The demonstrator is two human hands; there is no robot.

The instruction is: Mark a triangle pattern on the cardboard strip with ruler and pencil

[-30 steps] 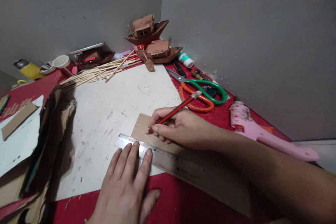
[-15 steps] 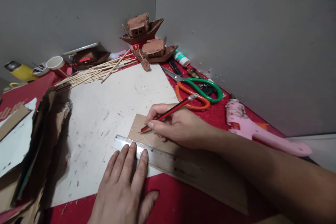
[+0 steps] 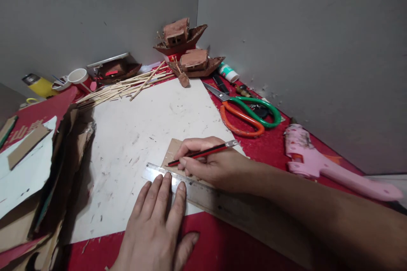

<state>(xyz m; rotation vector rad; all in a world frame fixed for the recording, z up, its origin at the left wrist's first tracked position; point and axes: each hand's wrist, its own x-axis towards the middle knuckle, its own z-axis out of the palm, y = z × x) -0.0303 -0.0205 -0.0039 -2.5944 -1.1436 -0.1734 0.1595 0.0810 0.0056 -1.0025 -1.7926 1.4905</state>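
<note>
A clear ruler lies slantwise along a strip of brown cardboard. My left hand rests flat with its fingers spread, the fingertips pressing on the ruler near its left end. In my right hand is a red and black pencil, pinched between thumb and fingers. The pencil's tip is at the cardboard, just above the ruler's upper edge. Under the cardboard's left end is a white sheet marked with dark specks. My right forearm covers part of the cardboard.
Scissors with green and orange handles lie beyond my right hand. A pink glue gun is at the right. Brown model boats and thin sticks stand at the back. Stacked cardboard is at the left, near a cup.
The pencil's tip has moved down closer to the ruler's edge, and the pencil is tilted lower. My left hand stays on the ruler. The whole view has shifted slightly.
</note>
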